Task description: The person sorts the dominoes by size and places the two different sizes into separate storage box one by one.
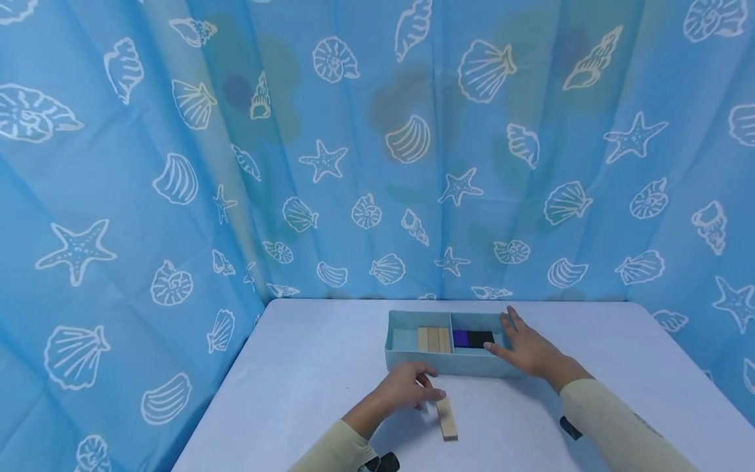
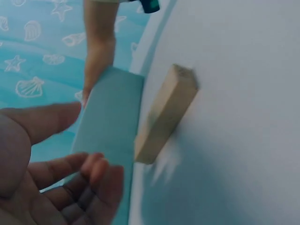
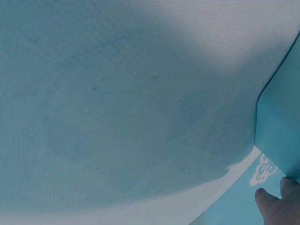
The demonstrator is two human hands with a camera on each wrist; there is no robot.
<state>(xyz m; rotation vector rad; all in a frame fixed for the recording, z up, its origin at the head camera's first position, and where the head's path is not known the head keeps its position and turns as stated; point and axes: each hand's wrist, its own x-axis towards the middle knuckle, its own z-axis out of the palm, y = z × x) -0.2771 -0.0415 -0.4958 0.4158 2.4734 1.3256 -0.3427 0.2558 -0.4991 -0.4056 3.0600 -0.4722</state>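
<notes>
A light-blue two-compartment box [image 1: 460, 366] stands on the table. Several plain wooden blocks [image 1: 433, 340] lie side by side in its left compartment; a purple block [image 1: 461, 338] and black blocks [image 1: 479, 339] lie in the right one. In front of the box, a single wooden block [image 2: 166, 115] lies on the cloth. My left hand [image 1: 408, 385] hovers beside this block, its fingers loosely bent; the left wrist view shows a gap between them. My right hand [image 1: 527, 349] rests at the box's right end, fingers spread over the rim. Only its fingertips [image 3: 268, 199] appear in the right wrist view.
A white cloth covers the table [image 1: 318, 347]. Behind it and along the left hangs a blue curtain [image 1: 366, 164] with white shell and starfish prints. The box sits near the table's back edge.
</notes>
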